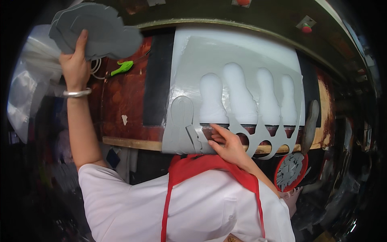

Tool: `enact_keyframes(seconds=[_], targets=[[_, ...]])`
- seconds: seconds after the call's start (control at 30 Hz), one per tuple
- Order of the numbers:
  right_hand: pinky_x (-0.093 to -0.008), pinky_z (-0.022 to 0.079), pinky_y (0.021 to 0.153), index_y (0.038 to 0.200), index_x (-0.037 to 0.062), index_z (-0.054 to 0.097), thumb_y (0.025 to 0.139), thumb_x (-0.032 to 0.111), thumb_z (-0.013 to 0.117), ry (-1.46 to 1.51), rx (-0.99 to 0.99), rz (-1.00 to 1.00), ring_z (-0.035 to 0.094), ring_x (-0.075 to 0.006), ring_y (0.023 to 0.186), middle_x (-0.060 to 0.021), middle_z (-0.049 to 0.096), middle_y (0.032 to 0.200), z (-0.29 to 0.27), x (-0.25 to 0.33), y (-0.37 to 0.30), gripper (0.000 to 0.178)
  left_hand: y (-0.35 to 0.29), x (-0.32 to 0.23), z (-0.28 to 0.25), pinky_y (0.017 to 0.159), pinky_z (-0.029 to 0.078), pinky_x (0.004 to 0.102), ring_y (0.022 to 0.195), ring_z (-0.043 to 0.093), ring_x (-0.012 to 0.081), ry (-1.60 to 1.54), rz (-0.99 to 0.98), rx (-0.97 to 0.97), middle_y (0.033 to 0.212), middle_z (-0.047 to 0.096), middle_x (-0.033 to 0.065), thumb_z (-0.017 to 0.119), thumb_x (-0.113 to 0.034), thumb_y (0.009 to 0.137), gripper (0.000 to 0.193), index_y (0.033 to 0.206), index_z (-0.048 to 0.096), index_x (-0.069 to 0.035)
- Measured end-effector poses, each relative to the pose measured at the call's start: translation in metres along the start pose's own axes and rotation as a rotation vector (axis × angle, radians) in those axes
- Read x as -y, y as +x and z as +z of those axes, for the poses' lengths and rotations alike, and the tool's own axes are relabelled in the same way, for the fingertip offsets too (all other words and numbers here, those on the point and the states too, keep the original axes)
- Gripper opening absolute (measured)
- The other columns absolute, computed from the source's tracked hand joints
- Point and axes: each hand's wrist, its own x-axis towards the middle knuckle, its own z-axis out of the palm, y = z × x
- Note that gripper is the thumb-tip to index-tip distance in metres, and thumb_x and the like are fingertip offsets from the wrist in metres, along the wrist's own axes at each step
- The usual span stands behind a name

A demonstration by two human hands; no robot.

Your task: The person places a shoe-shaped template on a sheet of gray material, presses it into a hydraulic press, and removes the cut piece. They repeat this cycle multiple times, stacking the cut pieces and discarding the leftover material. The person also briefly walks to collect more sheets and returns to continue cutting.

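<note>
At the upper left, my left hand [76, 66] is closed on a stack of grey sole-shaped foam pieces [102, 34], with the thumb on the top face. A large grey foam sheet [246, 58] lies in front of me and hangs over the front edge. Sole-shaped holes in it show a white board [211, 97] beneath. On the sheet's left part, a cut sole shape [182, 111] still sits in place. Beside it, my right hand [229, 146] is at the near end of the first hole, index finger stretched out, thumb apart, nothing visible between them.
A green-handled tool [121, 67] with a pale hose lies on the red-brown table [117, 105] at the left. A red tub [277, 177] of grey scraps stands low at the right. Above the far side runs a dark machine beam [266, 24] with red buttons.
</note>
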Motion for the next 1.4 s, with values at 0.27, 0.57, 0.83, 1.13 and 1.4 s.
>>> enact_keyframes(seconds=[0.27,0.57,0.83,1.13,1.4], targets=[[-0.0304,0.041,0.1,0.151,0.0159,0.021,0.074,-0.002,0.072,0.079,0.339,-0.038,0.055,-0.026,0.114,-0.0177,0.055,0.129,0.037,-0.007,0.043,0.094,-0.183,0.113,-0.053,0.109,0.03,0.0552,0.129,0.045,0.029,1.114,0.152,1.062,0.134,0.051,0.0109,0.052,0.013,0.066,0.069,0.13,0.055,-0.013],[-0.0258,0.037,0.101,0.15,0.0118,0.027,0.069,-0.017,0.068,0.531,0.4,0.368,0.042,-0.0165,0.128,-0.0112,0.039,0.146,0.034,-0.002,0.058,0.096,-0.283,0.027,0.003,0.108,0.023,0.0617,0.135,0.035,0.0344,0.607,0.15,1.111,0.144,0.038,0.0135,0.075,-0.024,0.067,0.074,0.135,0.047,-0.026],[-0.0277,0.039,0.102,0.15,0.0024,0.02,0.075,-0.01,0.07,0.608,0.347,0.237,0.044,-0.0201,0.127,-0.016,0.042,0.142,0.015,0.018,0.073,0.091,-0.275,0.051,0.05,0.104,0.038,0.0518,0.118,0.055,0.0314,0.413,0.439,0.809,0.127,0.056,0.0146,0.063,-0.006,0.078,0.043,0.119,0.062,-0.017],[-0.0247,0.049,0.085,0.142,0.0003,0.034,0.093,0.009,0.058,0.291,0.195,0.192,0.061,-0.0138,0.093,-0.013,0.065,0.103,-0.023,0.02,0.033,0.056,-0.137,-0.008,-0.012,0.067,0.052,0.034,0.081,0.062,0.0174,-0.255,-0.242,-0.266,0.1,0.065,0.0097,0.05,-0.011,0.098,0.029,0.123,0.054,0.003],[-0.0322,0.054,0.081,0.132,-0.0029,0.047,0.091,0.003,0.058,0.357,-0.164,0.243,0.066,-0.022,0.091,-0.0169,0.065,0.106,-0.079,-0.009,-0.012,0.042,-0.096,-0.025,-0.082,0.078,0.047,0.029,0.087,0.06,0.0141,0.643,0.134,-0.164,0.099,0.068,0.0111,0.051,-0.022,0.099,0.031,0.114,0.058,0.005]])
